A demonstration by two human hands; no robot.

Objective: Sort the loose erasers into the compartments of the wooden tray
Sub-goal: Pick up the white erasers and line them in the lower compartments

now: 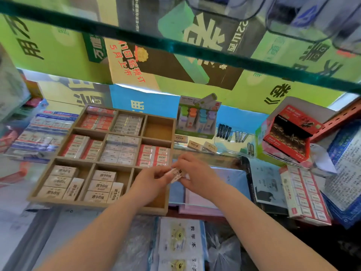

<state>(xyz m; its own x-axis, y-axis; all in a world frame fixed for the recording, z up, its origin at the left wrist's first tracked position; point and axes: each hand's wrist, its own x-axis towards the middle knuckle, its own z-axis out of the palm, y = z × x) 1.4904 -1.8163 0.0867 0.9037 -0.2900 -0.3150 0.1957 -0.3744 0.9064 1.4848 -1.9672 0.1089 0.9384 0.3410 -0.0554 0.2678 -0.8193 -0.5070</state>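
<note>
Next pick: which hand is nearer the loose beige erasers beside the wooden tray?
Right: right hand just short of the loose beige erasers; left hand farther left, over the wooden tray.

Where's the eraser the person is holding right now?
In the head view, the eraser sits near centre, pinched between the left hand and right hand, over the near right corner of the wooden tray.

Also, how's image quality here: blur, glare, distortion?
Head view: wide-angle stretch at the borders, glass shelf edge slants across the top. Head view: boxes behind it and the left border smeared. Head view: held eraser motion-blurred, print hard to read. Head view: wooden tray labels fairly sharp, light even.
</note>
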